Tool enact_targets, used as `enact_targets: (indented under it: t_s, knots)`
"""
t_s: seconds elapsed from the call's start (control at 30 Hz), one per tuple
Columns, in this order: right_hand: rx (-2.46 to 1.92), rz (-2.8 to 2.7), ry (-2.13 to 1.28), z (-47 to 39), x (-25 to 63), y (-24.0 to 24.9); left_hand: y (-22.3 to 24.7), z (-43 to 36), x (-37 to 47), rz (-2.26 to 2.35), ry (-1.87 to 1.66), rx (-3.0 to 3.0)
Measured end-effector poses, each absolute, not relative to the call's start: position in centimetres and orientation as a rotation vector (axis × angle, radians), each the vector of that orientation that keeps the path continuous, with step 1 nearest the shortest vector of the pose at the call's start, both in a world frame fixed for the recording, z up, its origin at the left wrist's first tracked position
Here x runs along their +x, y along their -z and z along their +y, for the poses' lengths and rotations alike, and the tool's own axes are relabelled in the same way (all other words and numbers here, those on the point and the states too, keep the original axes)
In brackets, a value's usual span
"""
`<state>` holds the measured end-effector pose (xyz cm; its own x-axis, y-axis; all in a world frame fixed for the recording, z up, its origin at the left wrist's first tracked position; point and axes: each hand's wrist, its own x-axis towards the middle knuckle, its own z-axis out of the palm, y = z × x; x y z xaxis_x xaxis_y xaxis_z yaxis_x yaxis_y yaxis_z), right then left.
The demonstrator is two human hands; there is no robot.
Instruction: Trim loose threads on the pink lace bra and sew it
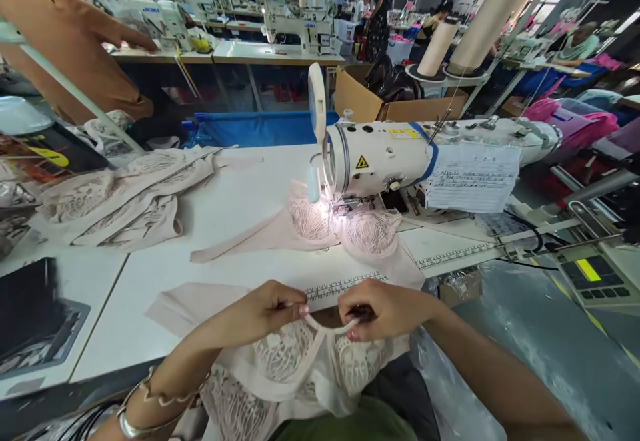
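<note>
Down at the bottom centre of the head view, the left hand (273, 311) and right hand (383, 308) pinch a pale strap (330, 327) of the lace bra (300, 361) at the desk (240, 208) edge; loosening either pinch might let the strap slip.

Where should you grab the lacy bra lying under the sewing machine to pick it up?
Probably by the plain band stretched flat to the left of the lace bra, coming from the left side. That end lies free on the white table, while the cups sit close under the sewing machine head.
</note>
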<state>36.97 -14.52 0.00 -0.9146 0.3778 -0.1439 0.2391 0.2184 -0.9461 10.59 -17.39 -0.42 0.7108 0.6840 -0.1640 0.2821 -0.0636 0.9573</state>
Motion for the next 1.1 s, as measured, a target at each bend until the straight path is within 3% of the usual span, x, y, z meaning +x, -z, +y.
enact_targets:
  t_s: [0.13, 0.57, 1.1]
  knots:
    - [-0.593, -2.023, -1.994, -13.5, 37.8, 1.6, 1.2, -17.6, 9.8, 0.823, -0.518, 1.399]
    - [-0.749, -1.296, -2.103, -14.8, 37.1, 4.6, 3.8, -19.8, 12.6, 0.716, -0.882, 0.426]
    - [-0.573, -1.297, -2.199, -14.8, 37.8, 5.0, 5.1, -20.2, 14.0, 0.452, -0.975, 0.521]
